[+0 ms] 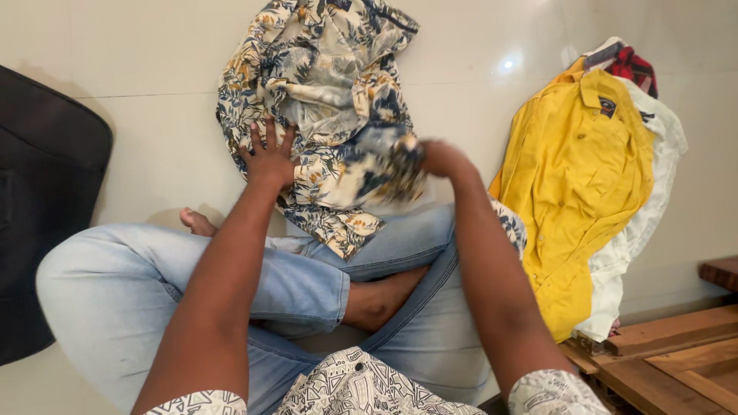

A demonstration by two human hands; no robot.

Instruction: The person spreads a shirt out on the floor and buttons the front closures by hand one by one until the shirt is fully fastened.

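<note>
A cream shirt with a blue and yellow floral print [319,84] lies crumpled on the pale tiled floor in front of my crossed legs. My left hand [267,154] presses flat on its left side, fingers spread. My right hand [440,157] is closed on a blurred fold of the same shirt and lifts it a little above the floor.
A pile of shirts lies at the right: a yellow one [580,177] on top, a white one [653,192] under it, a red checked one [634,65] behind. A dark bag [42,200] sits at the left. Wooden slats [669,357] fill the lower right.
</note>
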